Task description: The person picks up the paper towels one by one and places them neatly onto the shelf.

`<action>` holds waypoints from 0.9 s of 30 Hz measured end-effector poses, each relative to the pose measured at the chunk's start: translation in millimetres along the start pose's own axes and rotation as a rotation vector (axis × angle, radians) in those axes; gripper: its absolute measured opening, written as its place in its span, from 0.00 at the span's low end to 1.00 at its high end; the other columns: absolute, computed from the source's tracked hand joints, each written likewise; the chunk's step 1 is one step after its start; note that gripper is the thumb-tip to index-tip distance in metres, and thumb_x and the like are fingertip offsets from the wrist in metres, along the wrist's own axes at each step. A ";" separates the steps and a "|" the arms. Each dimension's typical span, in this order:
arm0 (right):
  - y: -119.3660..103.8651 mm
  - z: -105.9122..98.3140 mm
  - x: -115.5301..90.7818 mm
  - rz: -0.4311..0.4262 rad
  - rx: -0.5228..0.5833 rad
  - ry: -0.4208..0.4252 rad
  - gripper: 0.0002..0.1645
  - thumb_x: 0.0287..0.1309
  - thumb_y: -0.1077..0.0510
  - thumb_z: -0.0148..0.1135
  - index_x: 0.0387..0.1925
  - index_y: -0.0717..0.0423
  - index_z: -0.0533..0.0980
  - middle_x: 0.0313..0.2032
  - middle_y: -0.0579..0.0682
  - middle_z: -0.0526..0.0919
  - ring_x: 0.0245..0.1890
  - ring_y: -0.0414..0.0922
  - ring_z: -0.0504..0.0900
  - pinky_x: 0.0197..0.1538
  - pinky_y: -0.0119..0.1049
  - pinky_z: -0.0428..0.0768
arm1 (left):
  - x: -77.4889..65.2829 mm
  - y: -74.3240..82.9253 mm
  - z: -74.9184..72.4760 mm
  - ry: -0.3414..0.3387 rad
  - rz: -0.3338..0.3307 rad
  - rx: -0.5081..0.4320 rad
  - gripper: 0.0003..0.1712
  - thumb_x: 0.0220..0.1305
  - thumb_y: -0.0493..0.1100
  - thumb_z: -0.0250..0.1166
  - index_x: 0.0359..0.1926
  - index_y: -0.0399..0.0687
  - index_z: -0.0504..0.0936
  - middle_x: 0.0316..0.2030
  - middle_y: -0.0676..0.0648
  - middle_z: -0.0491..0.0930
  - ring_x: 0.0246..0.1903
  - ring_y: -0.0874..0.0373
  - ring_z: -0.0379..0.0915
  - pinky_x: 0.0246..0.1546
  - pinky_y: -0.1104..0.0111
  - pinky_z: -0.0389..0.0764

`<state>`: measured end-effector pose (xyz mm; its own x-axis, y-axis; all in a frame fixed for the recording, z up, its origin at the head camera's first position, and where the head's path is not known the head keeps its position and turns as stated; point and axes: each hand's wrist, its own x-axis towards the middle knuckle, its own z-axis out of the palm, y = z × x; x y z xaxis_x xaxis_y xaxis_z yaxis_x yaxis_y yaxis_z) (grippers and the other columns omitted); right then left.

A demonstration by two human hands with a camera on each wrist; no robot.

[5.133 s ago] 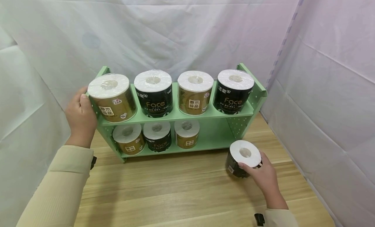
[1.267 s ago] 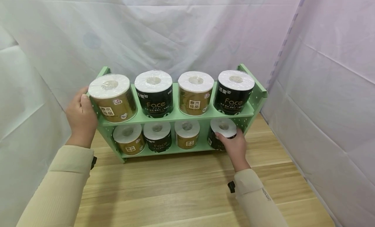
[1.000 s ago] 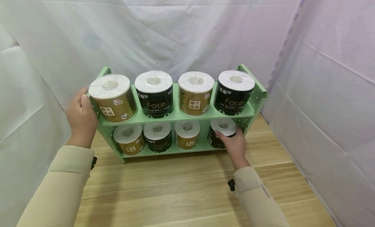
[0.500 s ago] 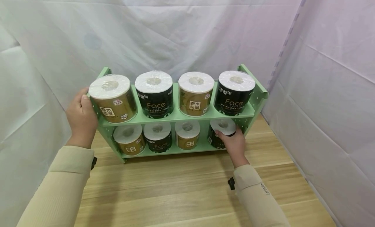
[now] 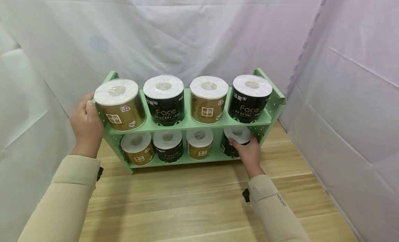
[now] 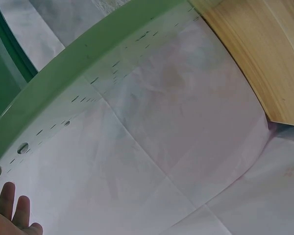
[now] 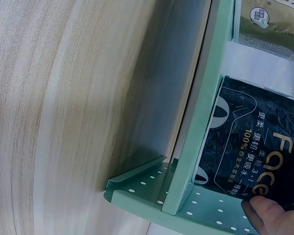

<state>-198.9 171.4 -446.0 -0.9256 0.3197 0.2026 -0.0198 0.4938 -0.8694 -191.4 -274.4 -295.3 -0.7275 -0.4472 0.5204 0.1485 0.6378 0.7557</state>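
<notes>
A black-wrapped toilet paper roll (image 5: 229, 145) stands upright at the right end of the lower tier of a green two-tier rack (image 5: 218, 158). My right hand (image 5: 250, 153) grips this roll, thumb on its front and fingers along its right side. In the right wrist view the roll's "Face" print (image 7: 272, 156) shows, with my thumb touching it. At the rack's left side panel, my left hand (image 5: 87, 122) holds the edge, thumb toward the front. The left wrist view shows some of its fingers (image 6: 22, 213) beside the perforated green panel (image 6: 103, 49).
The upper tier carries gold rolls (image 5: 209, 103) and black rolls (image 5: 165, 106), alternating. More rolls stand lower left, including a gold one (image 5: 199, 150) with a gap before the held roll. The rack stands on a wooden tabletop (image 5: 180, 200); white curtains (image 5: 174, 34) hang behind and beside.
My right hand has carried the black roll from in front of the rack's right end, left and back onto the lower tier, then slightly deeper. My left hand has kept its place.
</notes>
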 end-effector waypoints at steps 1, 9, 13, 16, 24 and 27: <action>0.4 0.1 0.2 -0.003 0.002 -0.001 0.56 0.46 0.40 0.73 0.70 0.57 0.58 0.64 0.58 0.68 0.64 0.54 0.67 0.65 0.51 0.66 | 0.1 0.2 0.0 0.001 -0.001 -0.001 0.27 0.69 0.48 0.38 0.57 0.50 0.80 0.54 0.45 0.79 0.51 0.49 0.72 0.54 0.50 0.71; 1.2 0.6 -0.1 0.007 -0.016 0.004 0.56 0.46 0.40 0.73 0.70 0.56 0.58 0.64 0.58 0.68 0.64 0.54 0.67 0.65 0.51 0.66 | 0.3 0.3 -0.2 0.001 -0.003 -0.001 0.27 0.69 0.48 0.38 0.57 0.51 0.80 0.54 0.46 0.79 0.50 0.50 0.72 0.54 0.51 0.71; 0.4 0.7 -1.1 0.012 -0.020 0.004 0.56 0.47 0.40 0.72 0.71 0.56 0.57 0.64 0.58 0.68 0.64 0.54 0.67 0.65 0.51 0.66 | 0.9 -0.1 -0.5 -0.006 -0.013 0.000 0.28 0.69 0.48 0.37 0.57 0.51 0.80 0.54 0.46 0.79 0.50 0.50 0.72 0.54 0.51 0.71; 0.3 0.8 -1.9 0.023 -0.007 0.002 0.56 0.47 0.40 0.72 0.71 0.56 0.57 0.64 0.58 0.68 0.64 0.53 0.67 0.65 0.50 0.66 | 0.8 -0.8 -0.4 -0.009 -0.021 0.003 0.28 0.69 0.48 0.36 0.57 0.50 0.80 0.55 0.46 0.79 0.51 0.50 0.72 0.55 0.51 0.71; 2.5 2.4 -3.2 0.035 -0.010 -0.006 0.56 0.47 0.40 0.73 0.71 0.56 0.56 0.64 0.58 0.67 0.64 0.53 0.67 0.65 0.50 0.66 | 0.4 -1.3 -0.4 -0.019 -0.030 0.010 0.29 0.70 0.48 0.36 0.59 0.52 0.78 0.56 0.47 0.78 0.53 0.49 0.72 0.57 0.50 0.70; 2.0 1.6 -3.9 0.026 -0.010 -0.010 0.57 0.47 0.41 0.73 0.71 0.57 0.55 0.65 0.59 0.67 0.65 0.54 0.66 0.65 0.50 0.65 | 0.5 -0.7 -0.8 -0.021 -0.026 0.012 0.28 0.70 0.49 0.36 0.58 0.51 0.79 0.56 0.46 0.78 0.52 0.49 0.72 0.56 0.50 0.70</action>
<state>-195.9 169.9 -449.3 -0.9295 0.3245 0.1754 0.0080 0.4931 -0.8699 -191.3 -275.7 -295.3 -0.7448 -0.4505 0.4923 0.1216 0.6337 0.7639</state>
